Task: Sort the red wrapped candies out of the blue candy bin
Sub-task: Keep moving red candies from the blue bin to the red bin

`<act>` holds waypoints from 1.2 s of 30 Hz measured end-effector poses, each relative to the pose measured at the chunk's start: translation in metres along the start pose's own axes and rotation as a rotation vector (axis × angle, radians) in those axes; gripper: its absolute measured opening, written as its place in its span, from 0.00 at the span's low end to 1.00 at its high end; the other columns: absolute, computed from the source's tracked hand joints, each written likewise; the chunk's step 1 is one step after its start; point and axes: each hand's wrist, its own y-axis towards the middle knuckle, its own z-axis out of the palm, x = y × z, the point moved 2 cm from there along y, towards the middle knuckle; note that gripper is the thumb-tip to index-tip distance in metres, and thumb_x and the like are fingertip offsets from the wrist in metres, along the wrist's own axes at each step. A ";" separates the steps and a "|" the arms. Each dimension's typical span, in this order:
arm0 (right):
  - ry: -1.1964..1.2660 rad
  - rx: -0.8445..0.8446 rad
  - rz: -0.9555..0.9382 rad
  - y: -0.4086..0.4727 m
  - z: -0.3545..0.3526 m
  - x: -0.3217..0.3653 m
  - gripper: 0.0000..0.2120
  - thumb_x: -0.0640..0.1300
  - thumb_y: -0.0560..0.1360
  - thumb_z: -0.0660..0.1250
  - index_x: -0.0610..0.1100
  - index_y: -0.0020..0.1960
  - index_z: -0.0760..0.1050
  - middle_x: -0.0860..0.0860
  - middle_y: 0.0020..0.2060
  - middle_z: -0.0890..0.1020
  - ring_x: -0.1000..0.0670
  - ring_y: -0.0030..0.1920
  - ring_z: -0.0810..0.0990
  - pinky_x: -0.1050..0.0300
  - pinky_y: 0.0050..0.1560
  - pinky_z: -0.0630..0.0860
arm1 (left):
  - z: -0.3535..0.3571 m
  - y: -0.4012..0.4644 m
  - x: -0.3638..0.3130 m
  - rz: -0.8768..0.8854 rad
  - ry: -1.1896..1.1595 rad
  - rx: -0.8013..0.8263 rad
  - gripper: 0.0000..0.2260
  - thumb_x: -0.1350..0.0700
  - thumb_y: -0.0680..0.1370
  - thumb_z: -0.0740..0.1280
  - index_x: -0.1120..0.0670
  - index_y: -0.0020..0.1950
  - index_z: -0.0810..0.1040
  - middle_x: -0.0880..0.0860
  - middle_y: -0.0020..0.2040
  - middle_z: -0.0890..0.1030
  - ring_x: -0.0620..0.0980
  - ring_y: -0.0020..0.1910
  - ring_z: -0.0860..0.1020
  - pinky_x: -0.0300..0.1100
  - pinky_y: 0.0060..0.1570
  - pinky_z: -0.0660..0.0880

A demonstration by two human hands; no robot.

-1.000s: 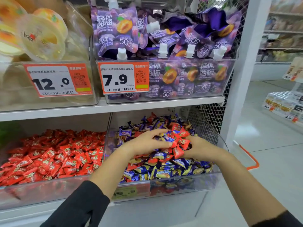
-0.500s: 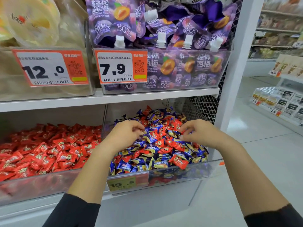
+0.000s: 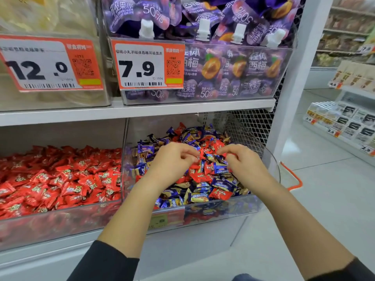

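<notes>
– Why are both hands down in that right-hand bin?

– Nearest us are the black sleeves (image 3: 105, 262), arms reaching over the clear front wall of the blue candy bin (image 3: 219, 209). It's mixed, red wrapped candies (image 3: 220, 194) scattered among the blue ones (image 3: 199, 197), so the person picks from the top of the heap.

– Holding anything?

– The left hand (image 3: 172, 161) has its fingers curled, tips pinched together right at a red wrapper in the middle of the pile; I'd say it has hold of one, though the candy is mostly hidden by the fingers. The right hand (image 3: 241, 161) is curled the same way, fingertips meeting just beside the left's, touching the wrappers. Whether it grips one I cannot tell.

– And where do the reds belong?

– Probably the bin of red candies (image 3: 60, 179) just to the left, past the clear divider. Further up sits the shelf (image 3: 129, 113) with the purple jelly pouches (image 3: 223, 63) behind the 7.9 price tag (image 3: 142, 65)
</notes>
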 end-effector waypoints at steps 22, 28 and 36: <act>0.197 -0.006 0.021 0.001 0.020 0.003 0.10 0.39 0.76 0.60 0.53 0.43 0.75 0.54 0.37 0.80 0.41 0.34 0.73 0.48 0.39 0.73 | -0.023 0.003 0.015 -0.042 -0.102 -0.086 0.05 0.57 0.77 0.65 0.49 0.43 0.72 0.47 0.38 0.80 0.44 0.36 0.77 0.40 0.37 0.74; -0.041 0.095 -0.048 -0.003 0.020 0.008 0.08 0.51 0.79 0.63 0.54 0.49 0.81 0.56 0.35 0.80 0.58 0.30 0.73 0.62 0.33 0.71 | -0.026 0.002 0.021 -0.142 0.058 0.025 0.12 0.64 0.78 0.57 0.48 0.44 0.73 0.49 0.45 0.75 0.46 0.40 0.75 0.39 0.34 0.70; -0.403 0.169 0.003 -0.007 0.032 0.017 0.28 0.68 0.66 0.69 0.43 0.49 0.78 0.48 0.41 0.82 0.47 0.45 0.79 0.52 0.45 0.77 | -0.004 -0.009 0.014 -0.157 0.510 0.290 0.18 0.42 0.75 0.66 0.57 0.49 0.80 0.55 0.47 0.82 0.53 0.45 0.79 0.44 0.40 0.72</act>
